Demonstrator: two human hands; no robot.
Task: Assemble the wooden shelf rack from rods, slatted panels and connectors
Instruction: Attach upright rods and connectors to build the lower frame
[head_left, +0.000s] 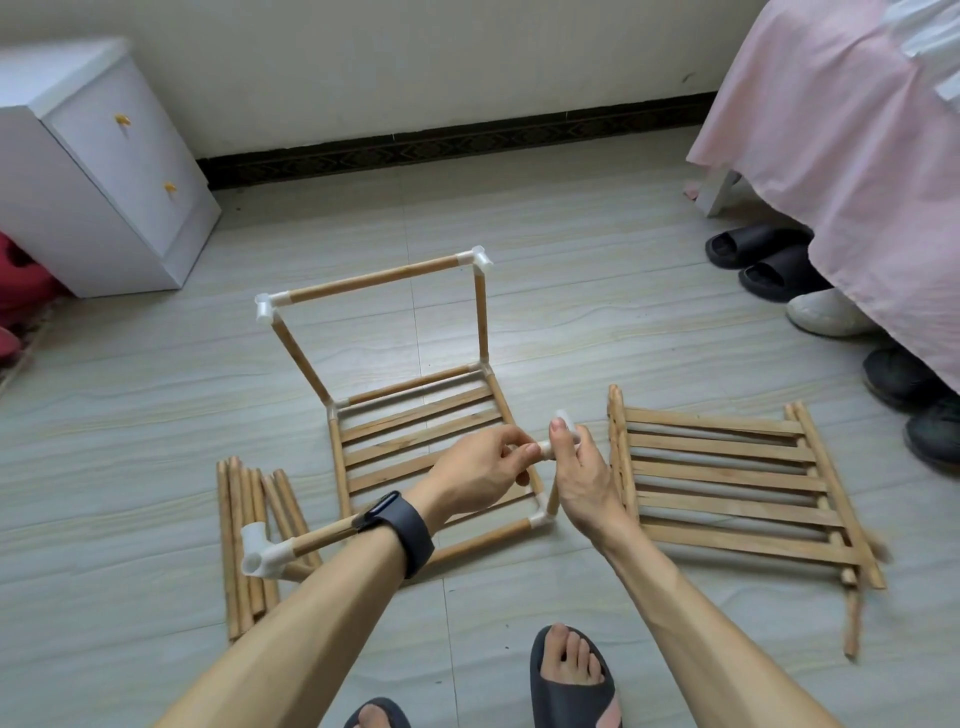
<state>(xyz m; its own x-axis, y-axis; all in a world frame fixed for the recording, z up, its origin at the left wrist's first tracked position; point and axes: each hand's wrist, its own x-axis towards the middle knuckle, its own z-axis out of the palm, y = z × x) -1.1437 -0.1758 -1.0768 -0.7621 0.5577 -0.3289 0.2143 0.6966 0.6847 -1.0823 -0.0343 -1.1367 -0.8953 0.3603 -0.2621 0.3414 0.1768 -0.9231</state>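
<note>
Gripping the rod (322, 538) near its right end, the left hand (478, 478) brings it up to the connector (563, 418), which the right hand (582, 478) pinches. The rod's long axis runs from near left to far right. The connector sits over the upright (552, 501) at the frame's (374, 278) near right corner; whether the tip is seated is hidden.

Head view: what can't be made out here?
All in the head view:
- Joint between held rod and connector: the fingers of the left hand and right hand cover it, so seating is unknown.
- Rack, near-left corner: hidden behind the left forearm.
- Loose rods: forearm overlaps them, count unclear.
- Spare panels: stack count unclear, lower-right end blurred.
</note>
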